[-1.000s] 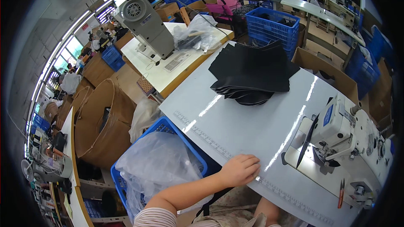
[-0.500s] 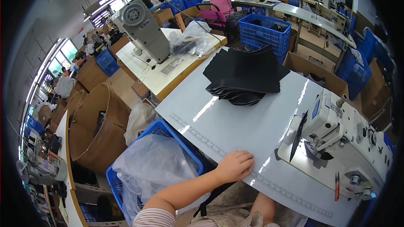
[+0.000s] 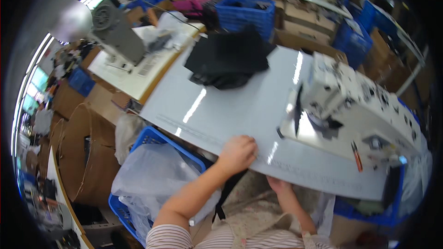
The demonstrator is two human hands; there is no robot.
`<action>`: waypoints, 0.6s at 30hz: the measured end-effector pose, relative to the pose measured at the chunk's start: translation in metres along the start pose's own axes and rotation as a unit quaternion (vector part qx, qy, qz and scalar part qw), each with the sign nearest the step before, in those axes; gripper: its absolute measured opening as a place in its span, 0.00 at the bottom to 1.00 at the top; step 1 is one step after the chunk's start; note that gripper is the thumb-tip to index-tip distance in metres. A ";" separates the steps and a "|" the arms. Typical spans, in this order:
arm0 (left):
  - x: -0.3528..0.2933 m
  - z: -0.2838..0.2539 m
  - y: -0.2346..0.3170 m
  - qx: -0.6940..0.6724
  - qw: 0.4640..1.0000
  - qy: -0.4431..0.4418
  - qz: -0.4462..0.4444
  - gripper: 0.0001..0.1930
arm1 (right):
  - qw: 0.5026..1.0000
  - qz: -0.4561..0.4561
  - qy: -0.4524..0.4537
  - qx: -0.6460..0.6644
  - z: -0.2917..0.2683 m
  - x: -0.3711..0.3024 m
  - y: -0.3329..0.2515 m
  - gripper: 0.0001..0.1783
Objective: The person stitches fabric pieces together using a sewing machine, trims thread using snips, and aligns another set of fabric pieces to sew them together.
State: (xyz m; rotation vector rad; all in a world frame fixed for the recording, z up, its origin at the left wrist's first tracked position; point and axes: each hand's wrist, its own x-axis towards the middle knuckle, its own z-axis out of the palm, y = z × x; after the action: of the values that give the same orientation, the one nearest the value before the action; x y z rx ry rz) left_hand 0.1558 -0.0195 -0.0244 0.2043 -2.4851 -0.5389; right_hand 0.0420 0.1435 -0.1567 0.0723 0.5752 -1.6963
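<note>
Left hand [image 3: 237,153] flat on near table edge [image 3: 240,110], fingers loose, holding nothing | right hand [image 3: 278,185] under edge — grip cannot be told | black fabric stack [image 3: 226,60] untouched at far end, well apart | sewing machine [image 3: 350,106] bare — no sewing begun

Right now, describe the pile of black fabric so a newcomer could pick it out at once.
Start at the long pale grey table that carries the white sewing machine. Look to its far end, away from the left hand resting on the near edge. The pile of black fabric lies there, the only dark, floppy heap on that glossy top.
</note>
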 end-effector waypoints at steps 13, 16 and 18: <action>0.006 0.000 0.095 -0.524 0.742 -0.321 -0.268 0.10 | 0.990 -0.113 -0.081 -0.014 0.050 -0.164 -0.008 0.07; 0.007 -0.003 0.111 -0.442 0.804 -0.365 -0.158 0.11 | 0.986 -0.146 -0.061 -0.049 0.050 -0.175 -0.005 0.07; -0.003 0.004 0.112 -0.448 0.796 -0.368 -0.172 0.09 | 0.984 -0.163 -0.052 -0.049 0.053 -0.182 -0.001 0.10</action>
State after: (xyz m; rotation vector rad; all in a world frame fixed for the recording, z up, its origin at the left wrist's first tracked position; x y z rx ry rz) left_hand 0.1536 0.0839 0.0181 0.0555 -2.5250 -2.2245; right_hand 0.0948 0.2868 -0.0451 -0.1894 0.6153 -1.9719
